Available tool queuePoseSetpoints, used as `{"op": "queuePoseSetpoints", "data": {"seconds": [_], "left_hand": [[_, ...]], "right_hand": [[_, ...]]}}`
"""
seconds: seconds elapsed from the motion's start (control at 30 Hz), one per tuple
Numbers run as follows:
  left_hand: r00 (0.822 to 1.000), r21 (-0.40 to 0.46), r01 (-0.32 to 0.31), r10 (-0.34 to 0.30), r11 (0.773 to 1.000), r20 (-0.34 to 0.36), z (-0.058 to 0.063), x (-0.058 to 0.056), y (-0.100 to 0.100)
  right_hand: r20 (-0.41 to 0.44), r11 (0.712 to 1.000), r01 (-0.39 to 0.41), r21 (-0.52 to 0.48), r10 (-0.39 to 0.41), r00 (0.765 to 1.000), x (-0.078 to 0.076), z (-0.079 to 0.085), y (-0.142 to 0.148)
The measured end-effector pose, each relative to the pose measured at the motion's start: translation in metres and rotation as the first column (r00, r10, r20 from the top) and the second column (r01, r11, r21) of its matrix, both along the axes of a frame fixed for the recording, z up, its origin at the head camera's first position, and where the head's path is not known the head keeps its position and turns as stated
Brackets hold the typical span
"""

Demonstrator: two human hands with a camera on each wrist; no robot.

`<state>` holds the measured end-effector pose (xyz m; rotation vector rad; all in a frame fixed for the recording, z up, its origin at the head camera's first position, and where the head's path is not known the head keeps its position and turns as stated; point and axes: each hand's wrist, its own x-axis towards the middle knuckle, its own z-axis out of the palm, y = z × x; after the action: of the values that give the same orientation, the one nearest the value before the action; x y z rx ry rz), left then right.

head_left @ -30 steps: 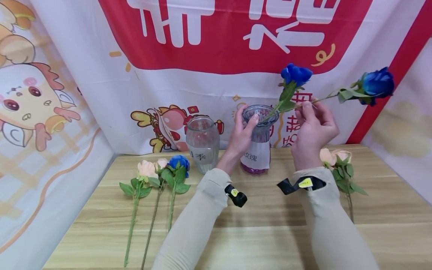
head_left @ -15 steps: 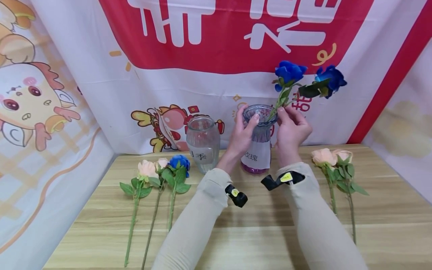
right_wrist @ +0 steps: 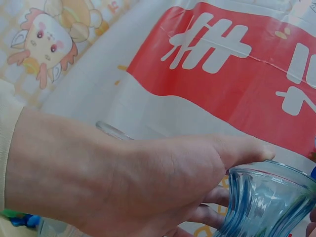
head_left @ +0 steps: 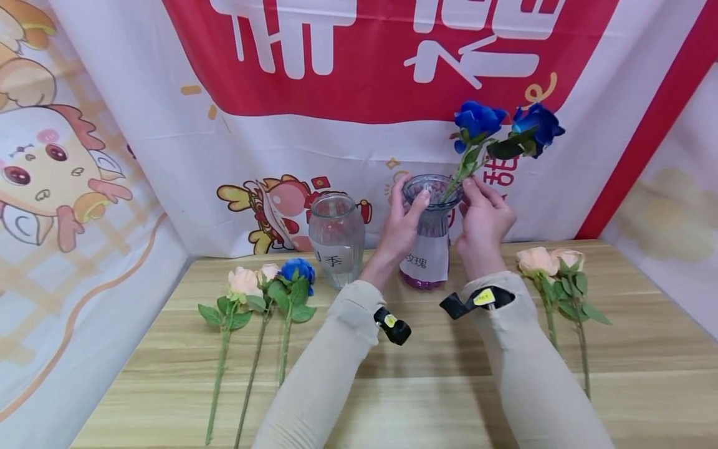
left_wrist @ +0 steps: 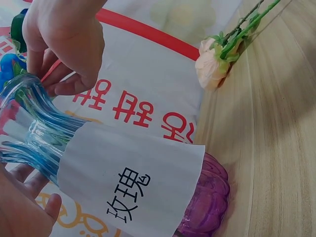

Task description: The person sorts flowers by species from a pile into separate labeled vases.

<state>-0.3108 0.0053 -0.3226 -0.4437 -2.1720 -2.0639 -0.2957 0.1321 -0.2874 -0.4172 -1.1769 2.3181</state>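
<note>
Working at wood-grain table (head_left: 426,399), having ribbed glass vase (head_left: 433,226) standing upright nr back edge, rt of second glass vase (head_left: 336,240). Steadying vase w/ left hand (head_left: 402,221), holding stem at its mouth w/ rt hand (head_left: 487,215). Having left blue rose (head_left: 478,120) leaning rt out of mouth, w/ rt blue rose (head_left: 538,128) tilting further beside it.

To go well, prob. needing: bracing vase vs. sideways push; bringing rt blue rose more upright; easing stem down slowly, w/o snagging leaves on neighbour or levering vase over.

Re grip: clasping vase at rim w/ left hand, resting thumb over near edge & curling fingers round outer side. Pinching rt blue rose by stem betw. rt thumb & fingertips, right beside rim, closing to abt. stem thickness. Being unable to tell (due to fingers in the way) if also touching stem of left blue rose, or how deep in glass.
</note>
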Motion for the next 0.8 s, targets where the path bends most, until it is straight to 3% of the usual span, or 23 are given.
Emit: {"op": "queuePoseSetpoints", "data": {"seconds": [0.27, 0.37, 0.63, 0.73, 0.8], "left_hand": [[1.000, 0.008, 0.002, -0.002, 1.000, -0.012, 0.000, -0.001, 0.000], [1.000, 0.007, 0.000, 0.000, 1.000, -0.014, 0.000, -0.001, 0.000], [1.000, 0.023, -0.001, 0.002, 1.000, -0.028, 0.001, -0.002, 0.000], [1.000, 0.020, -0.003, 0.004, 1.000, -0.024, 0.000, -0.002, 0.000], [1.000, 0.016, -0.006, 0.006, 1.000, -0.020, 0.000, -0.002, 0.000]], "right_hand": [[0.033, 0.979, 0.037, 0.199, -0.044, 0.998, 0.000, 0.002, -0.002], [0.049, 0.974, 0.035, 0.225, -0.048, 0.998, 0.001, 0.001, -0.002], [0.041, 0.993, -0.100, 0.068, 0.097, 0.994, 0.005, -0.015, 0.004], [0.040, 0.976, -0.162, 0.149, 0.158, 0.987, 0.011, -0.025, 0.011], [0.066, 0.946, -0.210, 0.247, 0.200, 0.978, 0.016, -0.031, 0.016]]}}
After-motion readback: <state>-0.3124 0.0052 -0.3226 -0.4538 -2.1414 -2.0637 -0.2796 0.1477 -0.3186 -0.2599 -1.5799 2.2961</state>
